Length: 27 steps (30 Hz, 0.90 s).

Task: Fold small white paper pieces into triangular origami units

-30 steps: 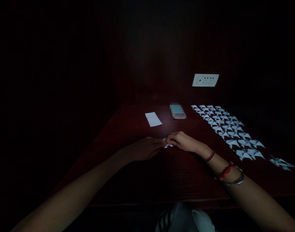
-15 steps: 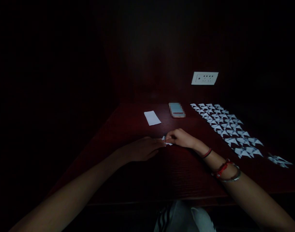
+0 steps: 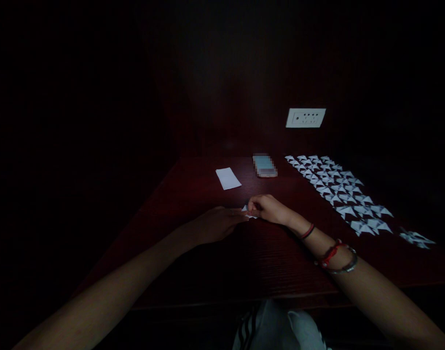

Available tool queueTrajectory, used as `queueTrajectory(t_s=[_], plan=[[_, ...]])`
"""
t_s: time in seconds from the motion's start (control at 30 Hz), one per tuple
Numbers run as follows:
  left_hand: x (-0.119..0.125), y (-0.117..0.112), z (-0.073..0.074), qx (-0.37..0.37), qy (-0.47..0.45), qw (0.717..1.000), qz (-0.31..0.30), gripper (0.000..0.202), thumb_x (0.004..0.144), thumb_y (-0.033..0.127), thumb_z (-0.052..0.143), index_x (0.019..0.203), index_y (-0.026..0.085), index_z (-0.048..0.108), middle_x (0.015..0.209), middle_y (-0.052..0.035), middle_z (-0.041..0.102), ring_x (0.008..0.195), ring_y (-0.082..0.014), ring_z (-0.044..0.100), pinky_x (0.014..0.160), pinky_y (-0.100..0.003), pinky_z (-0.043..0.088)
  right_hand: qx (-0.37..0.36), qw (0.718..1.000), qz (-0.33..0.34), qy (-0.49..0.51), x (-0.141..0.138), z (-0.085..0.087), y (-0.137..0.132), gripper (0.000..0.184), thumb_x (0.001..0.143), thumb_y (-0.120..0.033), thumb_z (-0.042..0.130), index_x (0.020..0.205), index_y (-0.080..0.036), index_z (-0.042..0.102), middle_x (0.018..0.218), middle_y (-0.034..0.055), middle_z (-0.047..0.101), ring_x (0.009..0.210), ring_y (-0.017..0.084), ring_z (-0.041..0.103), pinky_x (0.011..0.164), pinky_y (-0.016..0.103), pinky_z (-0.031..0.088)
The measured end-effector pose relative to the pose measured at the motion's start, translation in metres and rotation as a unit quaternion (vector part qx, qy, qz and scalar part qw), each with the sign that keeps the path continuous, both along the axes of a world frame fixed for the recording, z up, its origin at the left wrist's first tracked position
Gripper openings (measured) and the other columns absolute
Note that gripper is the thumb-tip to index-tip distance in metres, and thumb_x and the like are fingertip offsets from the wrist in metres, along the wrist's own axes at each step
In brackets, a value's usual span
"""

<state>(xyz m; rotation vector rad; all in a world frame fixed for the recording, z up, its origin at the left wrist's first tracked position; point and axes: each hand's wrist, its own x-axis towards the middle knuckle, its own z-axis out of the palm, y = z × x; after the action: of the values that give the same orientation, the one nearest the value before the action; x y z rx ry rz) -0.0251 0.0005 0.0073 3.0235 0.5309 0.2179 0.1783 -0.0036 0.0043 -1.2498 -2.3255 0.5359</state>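
Your right hand (image 3: 269,208) is pinching mostly hidden white paper (image 3: 245,208), your left hand (image 3: 215,225) touching it, its fingers' grip impossible to tell, a pixelated phone (image 3: 265,166) beyond at one o'clock.

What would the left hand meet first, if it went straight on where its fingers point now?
The left hand would first meet the small white paper at its fingertips, then probably the right hand just beyond. They overlap in dim light, so exact depth is unclear.
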Motion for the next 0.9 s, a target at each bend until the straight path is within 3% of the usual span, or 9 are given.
queueTrajectory(t_s=[0.27,0.4,0.53,0.73,0.9], plan=[[0.0,-0.001,-0.002,0.007,0.004,1.0,0.018,0.043,0.08,0.014,0.036,0.12,0.027,0.033,0.123,0.0023,0.041,0.114,-0.0148,0.034,0.089,-0.032,0.031,-0.049,0.998,-0.045,0.002,0.002,0.001,-0.001,0.009,0.064,-0.008,0.051,0.066,-0.014,0.058,0.063,-0.0008,0.056,0.057,0.007,0.047,0.053,0.017,0.033],[-0.001,-0.001,-0.004,0.011,0.007,1.0,0.021,0.043,0.079,0.013,0.036,0.12,0.026,0.034,0.125,0.0012,0.037,0.114,-0.0153,0.033,0.089,-0.033,0.031,-0.114,0.989,-0.089,0.035,0.003,-0.003,0.003,0.006,0.06,-0.013,0.056,0.066,-0.013,0.056,0.061,-0.0015,0.053,0.054,0.006,0.045,0.05,0.017,0.033],[-0.003,-0.001,-0.006,0.008,0.005,1.0,0.027,0.045,0.078,0.012,0.037,0.121,0.027,0.033,0.127,0.0009,0.035,0.114,-0.0148,0.033,0.091,-0.033,0.031,-0.13,0.986,-0.095,0.047,0.003,-0.006,0.007,0.008,0.059,-0.013,0.058,0.066,-0.012,0.055,0.059,-0.0023,0.051,0.051,0.006,0.043,0.048,0.017,0.033],[-0.002,0.0,-0.002,-0.003,-0.004,1.0,0.029,0.042,0.079,0.012,0.038,0.118,0.026,0.036,0.123,0.0005,0.04,0.113,-0.0144,0.035,0.091,-0.033,0.031,-0.11,0.992,-0.049,0.047,0.006,-0.007,0.006,0.009,0.062,-0.009,0.054,0.069,-0.012,0.058,0.062,-0.0012,0.053,0.056,0.007,0.046,0.051,0.017,0.035],[-0.003,0.003,-0.001,-0.012,-0.008,1.0,0.027,0.045,0.077,0.009,0.038,0.117,0.027,0.037,0.121,0.0013,0.042,0.111,-0.0141,0.037,0.092,-0.034,0.03,0.009,0.998,0.066,0.004,0.01,0.003,-0.002,0.017,0.072,-0.009,0.047,0.077,-0.015,0.062,0.074,0.0023,0.058,0.067,0.009,0.051,0.062,0.02,0.039]])
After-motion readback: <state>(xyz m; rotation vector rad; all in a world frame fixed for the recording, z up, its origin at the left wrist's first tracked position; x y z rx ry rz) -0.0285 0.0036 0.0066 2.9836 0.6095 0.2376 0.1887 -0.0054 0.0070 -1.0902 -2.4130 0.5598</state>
